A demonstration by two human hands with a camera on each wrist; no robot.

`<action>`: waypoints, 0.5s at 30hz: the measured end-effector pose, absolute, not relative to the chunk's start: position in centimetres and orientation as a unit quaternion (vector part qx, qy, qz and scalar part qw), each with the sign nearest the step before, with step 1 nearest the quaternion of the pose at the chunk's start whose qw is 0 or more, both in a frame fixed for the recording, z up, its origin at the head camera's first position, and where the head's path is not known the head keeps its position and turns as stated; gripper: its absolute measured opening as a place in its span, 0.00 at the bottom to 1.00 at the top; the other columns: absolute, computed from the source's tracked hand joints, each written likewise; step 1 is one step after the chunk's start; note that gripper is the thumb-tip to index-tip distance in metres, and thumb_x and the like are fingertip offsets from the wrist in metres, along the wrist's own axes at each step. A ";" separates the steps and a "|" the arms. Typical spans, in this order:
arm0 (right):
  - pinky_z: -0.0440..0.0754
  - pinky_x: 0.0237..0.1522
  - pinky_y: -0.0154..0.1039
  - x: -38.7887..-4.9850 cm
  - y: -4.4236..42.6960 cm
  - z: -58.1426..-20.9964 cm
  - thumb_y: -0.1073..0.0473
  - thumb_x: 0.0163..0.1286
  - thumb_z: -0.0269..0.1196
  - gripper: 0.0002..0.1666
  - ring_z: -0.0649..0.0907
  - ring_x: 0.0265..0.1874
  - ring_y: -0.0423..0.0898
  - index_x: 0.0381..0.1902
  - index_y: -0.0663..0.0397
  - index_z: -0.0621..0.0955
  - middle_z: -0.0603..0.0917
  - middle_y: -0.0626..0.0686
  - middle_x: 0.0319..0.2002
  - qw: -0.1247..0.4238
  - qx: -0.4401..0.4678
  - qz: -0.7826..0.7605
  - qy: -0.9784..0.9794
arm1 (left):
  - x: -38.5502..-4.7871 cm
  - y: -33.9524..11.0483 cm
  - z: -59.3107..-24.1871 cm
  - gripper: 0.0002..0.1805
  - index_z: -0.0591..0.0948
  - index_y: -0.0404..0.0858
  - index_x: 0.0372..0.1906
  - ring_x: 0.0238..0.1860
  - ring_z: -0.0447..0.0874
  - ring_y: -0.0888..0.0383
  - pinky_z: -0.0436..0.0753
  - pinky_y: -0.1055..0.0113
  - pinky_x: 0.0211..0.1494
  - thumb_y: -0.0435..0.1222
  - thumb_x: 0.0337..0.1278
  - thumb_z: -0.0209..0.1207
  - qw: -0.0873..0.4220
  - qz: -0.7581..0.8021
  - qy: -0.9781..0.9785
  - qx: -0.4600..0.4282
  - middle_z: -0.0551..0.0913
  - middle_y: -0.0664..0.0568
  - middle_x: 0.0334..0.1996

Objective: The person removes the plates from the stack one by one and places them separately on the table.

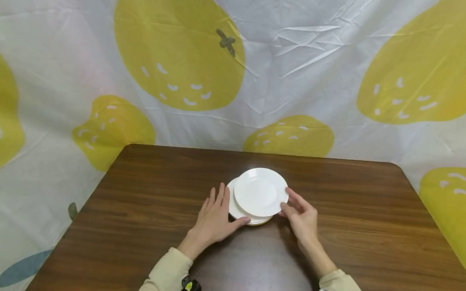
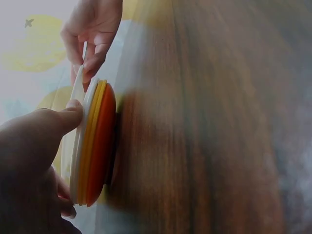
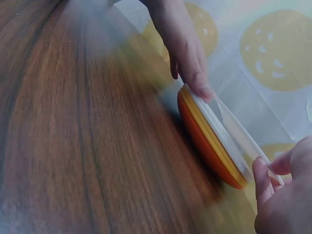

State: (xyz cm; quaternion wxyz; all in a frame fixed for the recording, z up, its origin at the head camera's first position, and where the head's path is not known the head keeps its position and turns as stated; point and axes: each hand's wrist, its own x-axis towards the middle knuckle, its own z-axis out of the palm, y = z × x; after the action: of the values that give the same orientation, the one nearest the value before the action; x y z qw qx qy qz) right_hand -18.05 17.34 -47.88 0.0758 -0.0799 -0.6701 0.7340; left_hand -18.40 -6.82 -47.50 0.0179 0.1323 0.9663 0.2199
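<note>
Where my sleeves (image 1: 167, 269) show: nearest, beige, both arms extended over the wood.
Left hand (image 1: 215, 217): fingers straight, spread wide from the thumb; touching the left side of the pile (image 3: 212, 139), thumb at its near rim.
Right hand (image 1: 302, 217): fingers narrow, pinching the right rim of the top white plate (image 1: 261, 192).
Top plate position: between my hands, left of the right fingers, right of the left; round, no long axis; right hand nearer.
Gap: plate lifted clear on the right; can't tell if its left touches.
Pile, downward: lower white plate (image 1: 232, 202), yellow rims (image 2: 91, 146), orange dish (image 2: 104, 151).
Surface (image 1: 371, 214): brown wood, under the pile.
Backdrop cloth (image 1: 299, 78): farthest, pale, yellow fruit print.
</note>
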 end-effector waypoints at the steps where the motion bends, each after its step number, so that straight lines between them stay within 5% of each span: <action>1: 0.86 0.36 0.30 -18.0 17.4 -47.9 0.77 0.67 0.61 0.29 0.87 0.32 0.32 0.67 0.67 0.76 0.79 0.71 0.62 0.079 -0.082 0.735 -0.668 | -18.4 -6.8 -47.6 0.63 0.50 0.33 0.81 0.81 0.44 0.35 0.56 0.42 0.79 0.73 0.57 0.54 0.017 0.221 0.966 0.133 0.46 0.39 0.82; 10: 0.87 0.36 0.30 -17.7 18.1 -47.9 0.76 0.65 0.63 0.28 0.87 0.32 0.34 0.65 0.63 0.79 0.88 0.45 0.45 0.108 -0.112 0.739 -0.656 | -18.3 -6.8 -47.4 0.63 0.50 0.33 0.81 0.81 0.44 0.35 0.55 0.42 0.80 0.73 0.57 0.54 0.020 0.223 0.966 0.131 0.46 0.40 0.82; 15: 0.87 0.37 0.30 -17.5 18.5 -47.8 0.75 0.66 0.63 0.28 0.87 0.33 0.34 0.65 0.63 0.79 0.88 0.41 0.43 0.115 -0.116 0.742 -0.650 | -18.3 -6.8 -47.3 0.63 0.49 0.33 0.81 0.81 0.43 0.36 0.55 0.42 0.80 0.73 0.57 0.53 0.025 0.226 0.965 0.130 0.45 0.40 0.82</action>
State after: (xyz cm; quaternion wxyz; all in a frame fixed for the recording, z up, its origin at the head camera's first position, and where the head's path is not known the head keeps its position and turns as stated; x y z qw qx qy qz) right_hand -17.55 18.49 -47.84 0.1146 -0.1160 -0.6503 0.7420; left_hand -18.27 -6.80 -47.34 0.0246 0.1303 0.9650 0.2261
